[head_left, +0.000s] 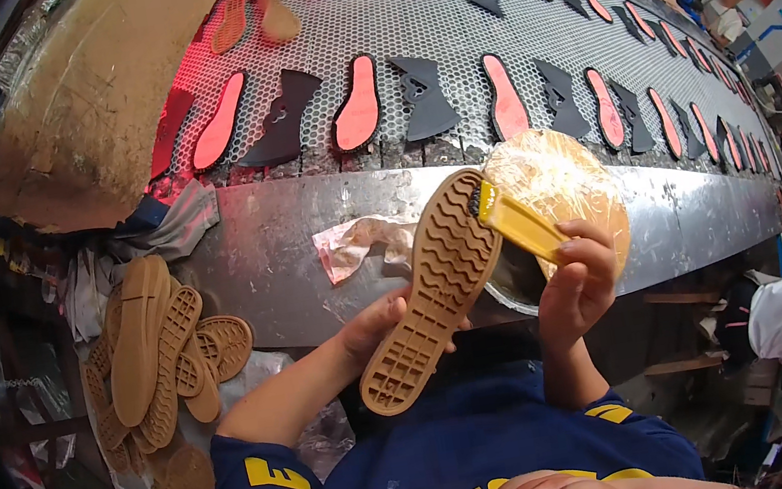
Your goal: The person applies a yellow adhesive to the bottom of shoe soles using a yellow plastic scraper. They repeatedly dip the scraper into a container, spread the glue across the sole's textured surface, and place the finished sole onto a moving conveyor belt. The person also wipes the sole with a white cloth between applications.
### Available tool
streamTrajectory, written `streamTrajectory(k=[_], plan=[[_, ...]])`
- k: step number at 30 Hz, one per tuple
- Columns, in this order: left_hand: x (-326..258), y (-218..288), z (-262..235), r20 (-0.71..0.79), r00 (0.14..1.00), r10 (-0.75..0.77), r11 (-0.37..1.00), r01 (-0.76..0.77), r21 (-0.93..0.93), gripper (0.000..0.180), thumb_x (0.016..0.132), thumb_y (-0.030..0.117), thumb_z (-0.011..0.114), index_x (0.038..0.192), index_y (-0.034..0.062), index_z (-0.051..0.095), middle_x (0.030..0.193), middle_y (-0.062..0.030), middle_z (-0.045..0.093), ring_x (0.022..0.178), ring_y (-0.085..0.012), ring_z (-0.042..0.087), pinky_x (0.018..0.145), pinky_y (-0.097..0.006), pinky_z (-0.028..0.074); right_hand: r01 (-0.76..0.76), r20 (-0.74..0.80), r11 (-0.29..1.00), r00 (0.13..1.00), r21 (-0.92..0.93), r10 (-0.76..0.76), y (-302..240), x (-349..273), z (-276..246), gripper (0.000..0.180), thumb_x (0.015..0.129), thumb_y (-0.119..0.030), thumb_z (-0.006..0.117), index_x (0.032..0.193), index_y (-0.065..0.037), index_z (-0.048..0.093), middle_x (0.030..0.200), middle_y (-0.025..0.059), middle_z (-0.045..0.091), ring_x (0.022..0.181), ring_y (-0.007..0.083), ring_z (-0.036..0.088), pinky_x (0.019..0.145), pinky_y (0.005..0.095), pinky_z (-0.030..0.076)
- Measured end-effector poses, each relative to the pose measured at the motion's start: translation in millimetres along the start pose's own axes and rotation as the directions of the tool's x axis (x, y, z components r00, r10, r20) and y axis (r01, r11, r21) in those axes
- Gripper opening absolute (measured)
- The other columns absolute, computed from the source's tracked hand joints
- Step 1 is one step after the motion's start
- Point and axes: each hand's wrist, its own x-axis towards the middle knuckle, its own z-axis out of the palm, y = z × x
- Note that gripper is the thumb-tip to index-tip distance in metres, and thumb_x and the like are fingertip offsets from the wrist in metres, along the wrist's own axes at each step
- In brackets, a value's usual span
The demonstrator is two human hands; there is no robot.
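My left hand is closed around a tan shoe sole, tilted with its ridged tread facing up. A yellow-handled brush is gripped in my right hand, and its dark bristles meet the sole's edge near the upper end. Behind the brush is a round, tan disc streaked with pale, glossy strands. Below it shows part of an open pot, partly hidden by my right hand and the sole. A stained pinkish-white scrap lies on the metal ledge to the left of the sole.
A heap of tan soles lies on the left. Beyond the metal ledge, a mesh conveyor carries rows of pink-topped soles and black shoe pieces. A worn brown board stands upper left; other people are at right.
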Motion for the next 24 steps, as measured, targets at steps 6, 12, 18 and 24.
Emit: streamTrajectory(k=[6,12,18,24], plan=[[-4,-3,-2,0.005,0.998,-0.065,0.997,0.065,-0.028,0.092,0.07,0.044,0.079,0.137,-0.0018,0.035,0.12,-0.0278,0.054,0.096,-0.0349,0.066,0.073,-0.043,0.06,0.064,0.065,0.989,0.996,-0.134,-0.056,-10,-5,12,0.028,0.097,-0.031,0.053,0.095,-0.003,0.056,0.104,0.0197,0.058,0.096,0.0242,0.055,0.085,0.0339,0.044],[-9,2,11,-0.054,0.996,-0.072,0.996,0.075,0.05,0.095,0.064,0.049,0.082,0.134,-0.0004,0.04,0.116,-0.0236,0.058,0.094,-0.0301,0.067,0.075,-0.04,0.06,0.076,0.093,0.983,0.994,-0.17,-0.061,-18,-8,17,0.029,0.096,-0.031,0.053,0.094,-0.003,0.057,0.103,0.0204,0.058,0.096,0.0259,0.056,0.085,0.037,0.044],[-11,1,4,-0.021,0.996,-0.089,0.99,0.091,0.105,0.089,0.065,0.049,0.08,0.133,0.0031,0.044,0.115,-0.0188,0.06,0.096,-0.0264,0.066,0.082,-0.038,0.057,0.127,0.134,0.988,0.984,-0.091,-0.114,-21,-14,18,0.024,0.094,-0.024,0.058,0.099,0.0,0.059,0.109,0.0225,0.054,0.096,0.027,0.057,0.075,0.0354,0.053],[-14,2,-3,-0.007,0.991,-0.13,0.982,0.13,0.137,0.092,0.065,0.055,0.078,0.133,0.0037,0.043,0.117,-0.0176,0.059,0.102,-0.0252,0.063,0.085,-0.038,0.056,0.028,0.192,0.995,0.981,-0.096,-0.009,-31,-20,19,0.032,0.096,-0.034,0.052,0.094,-0.002,0.056,0.108,0.0217,0.054,0.098,0.026,0.056,0.085,0.0364,0.048]])
